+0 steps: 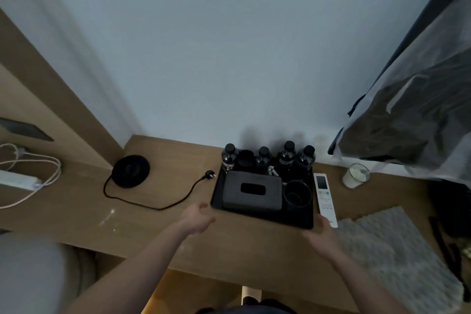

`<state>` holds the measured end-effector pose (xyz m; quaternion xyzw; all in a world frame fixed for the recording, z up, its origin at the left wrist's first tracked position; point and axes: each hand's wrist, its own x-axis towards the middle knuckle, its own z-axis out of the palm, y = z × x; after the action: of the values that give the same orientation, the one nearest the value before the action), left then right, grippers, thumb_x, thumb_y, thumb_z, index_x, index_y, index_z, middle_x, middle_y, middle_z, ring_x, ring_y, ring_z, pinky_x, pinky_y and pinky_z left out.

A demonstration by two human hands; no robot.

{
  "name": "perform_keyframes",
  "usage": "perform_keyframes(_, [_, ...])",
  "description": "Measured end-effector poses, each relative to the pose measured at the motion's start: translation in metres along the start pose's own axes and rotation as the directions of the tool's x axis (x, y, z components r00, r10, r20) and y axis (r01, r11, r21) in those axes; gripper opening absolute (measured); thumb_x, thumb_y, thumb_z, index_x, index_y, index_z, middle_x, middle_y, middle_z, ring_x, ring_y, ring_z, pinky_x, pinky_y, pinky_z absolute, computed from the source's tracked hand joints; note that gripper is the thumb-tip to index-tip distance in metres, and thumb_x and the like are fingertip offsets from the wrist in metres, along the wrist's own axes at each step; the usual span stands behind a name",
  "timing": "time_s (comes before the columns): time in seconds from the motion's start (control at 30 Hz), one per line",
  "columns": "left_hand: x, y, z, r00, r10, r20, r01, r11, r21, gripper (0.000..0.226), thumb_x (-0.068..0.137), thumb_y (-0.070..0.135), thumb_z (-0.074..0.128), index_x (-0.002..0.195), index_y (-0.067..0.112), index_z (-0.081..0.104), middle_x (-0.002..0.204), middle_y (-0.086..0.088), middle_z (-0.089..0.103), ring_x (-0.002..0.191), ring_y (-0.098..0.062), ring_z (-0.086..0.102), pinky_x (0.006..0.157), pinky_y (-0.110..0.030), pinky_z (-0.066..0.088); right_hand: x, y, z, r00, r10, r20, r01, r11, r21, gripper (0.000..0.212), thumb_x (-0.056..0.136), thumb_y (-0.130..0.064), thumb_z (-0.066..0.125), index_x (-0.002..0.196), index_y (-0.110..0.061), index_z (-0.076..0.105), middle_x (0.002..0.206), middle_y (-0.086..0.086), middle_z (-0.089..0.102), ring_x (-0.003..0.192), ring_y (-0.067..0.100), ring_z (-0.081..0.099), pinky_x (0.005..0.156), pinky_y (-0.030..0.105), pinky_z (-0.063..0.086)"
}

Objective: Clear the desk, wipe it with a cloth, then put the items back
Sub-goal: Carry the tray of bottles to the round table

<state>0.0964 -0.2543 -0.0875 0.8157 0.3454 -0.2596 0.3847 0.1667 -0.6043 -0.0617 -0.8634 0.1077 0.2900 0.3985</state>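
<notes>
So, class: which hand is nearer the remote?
Right. The right hand sits at the near end of the remote; the left hand is beyond the tray.

A dim room under cool, bluish light: a plain pale wall (216, 46) rises behind a long wooden desk (76, 206) that runs the width of the view. At left, a wood panel (46, 99) stands against the wall and meets the desktop, with a dark rectangular plate (25, 130) set into it. At upper right, sheer grey curtain fabric (413, 99) hangs down to the desk's far edge. Below the desk's front edge, a strip of warmer yellowish floor (178, 288) shows.
</notes>
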Motion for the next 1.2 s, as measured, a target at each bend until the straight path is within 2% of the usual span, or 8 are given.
perform_keyframes(0.1, [0.02,0.006,-0.002,0.999,-0.038,-0.021,0.038,0.999,-0.004,0.067,0.092,0.032,0.073,0.151,0.018,0.045,0.142,-0.01,0.058,0.113,-0.026,0.065,0.095,-0.031,0.053,0.031,-0.002,0.001,0.998,0.061,0.004,-0.061,0.998,-0.005,0.068,0.092,-0.014,0.071,0.152,-0.01,0.041,0.147,0.015,0.054,0.132,0.034,0.053,0.106,0.044,0.046])
perform_keyframes(0.37, [0.072,0.019,0.002,0.993,-0.116,-0.022,0.115,0.992,-0.053,0.066,0.091,0.025,0.068,0.152,0.01,0.044,0.149,-0.012,0.053,0.133,-0.03,0.055,0.11,-0.034,0.046,0.085,0.0,-0.001,0.977,0.205,0.051,-0.203,0.978,-0.053,0.066,0.091,-0.017,0.07,0.15,-0.009,0.042,0.141,0.014,0.058,0.127,0.033,0.057,0.094,0.035,0.046])
perform_keyframes(0.6, [0.11,0.018,0.016,0.99,-0.143,0.009,0.143,0.982,-0.122,0.048,0.087,0.022,0.068,0.132,0.009,0.059,0.121,-0.011,0.069,0.109,-0.029,0.066,0.092,-0.036,0.055,0.11,-0.007,0.001,0.972,0.235,0.028,-0.233,0.971,-0.063,0.048,0.086,-0.012,0.069,0.133,-0.011,0.059,0.113,0.01,0.067,0.097,0.026,0.062,0.078,0.033,0.048])
perform_keyframes(0.7, [0.128,0.01,0.021,0.984,-0.177,-0.012,0.172,0.969,-0.176,0.042,0.084,0.019,0.065,0.125,0.011,0.061,0.114,-0.012,0.069,0.107,-0.033,0.067,0.093,-0.04,0.058,0.119,-0.002,0.001,0.964,0.263,0.026,-0.261,0.963,-0.064,0.042,0.085,-0.01,0.069,0.127,-0.01,0.063,0.102,0.007,0.069,0.095,0.027,0.065,0.078,0.035,0.053])
perform_keyframes(0.83, [0.118,0.025,0.013,0.974,-0.225,0.032,0.226,0.946,-0.233,0.01,0.096,0.005,0.051,0.098,0.012,0.059,0.081,-0.01,0.053,0.068,-0.024,0.053,0.062,-0.03,0.048,0.125,0.0,0.0,0.954,0.298,0.024,-0.297,0.954,-0.038,0.028,0.086,-0.006,0.069,0.11,-0.015,0.058,0.093,0.004,0.066,0.097,0.03,0.067,0.089,0.044,0.058])
perform_keyframes(0.9, [0.122,0.026,0.013,0.97,-0.231,0.072,0.241,0.943,-0.229,0.01,0.099,0.006,0.048,0.102,0.01,0.057,0.084,-0.009,0.05,0.07,-0.022,0.047,0.06,-0.027,0.043,0.127,0.003,0.001,0.954,0.3,0.026,-0.299,0.954,-0.025,0.03,0.085,-0.008,0.07,0.111,-0.015,0.056,0.096,0.004,0.065,0.1,0.03,0.066,0.089,0.043,0.057])
perform_keyframes(1.07, [0.126,0.026,0.007,0.965,-0.245,0.094,0.259,0.947,-0.189,0.026,0.099,0.017,0.05,0.122,0.009,0.06,0.116,-0.015,0.062,0.093,-0.028,0.059,0.07,-0.03,0.053,0.133,0.015,0.005,0.953,0.301,0.028,-0.301,0.954,-0.01,0.04,0.079,-0.012,0.073,0.117,-0.011,0.061,0.104,0.011,0.07,0.097,0.031,0.068,0.086,0.042,0.058])
perform_keyframes(1.2, [0.127,0.025,-0.001,0.967,-0.237,0.088,0.247,0.96,-0.129,0.026,0.1,0.016,0.047,0.12,0.007,0.061,0.102,-0.014,0.061,0.083,-0.027,0.055,0.067,-0.028,0.049,0.139,0.027,0.01,0.952,0.302,0.041,-0.302,0.953,-0.019,0.057,0.064,-0.02,0.07,0.12,-0.011,0.064,0.104,0.013,0.071,0.097,0.033,0.069,0.081,0.04,0.058])
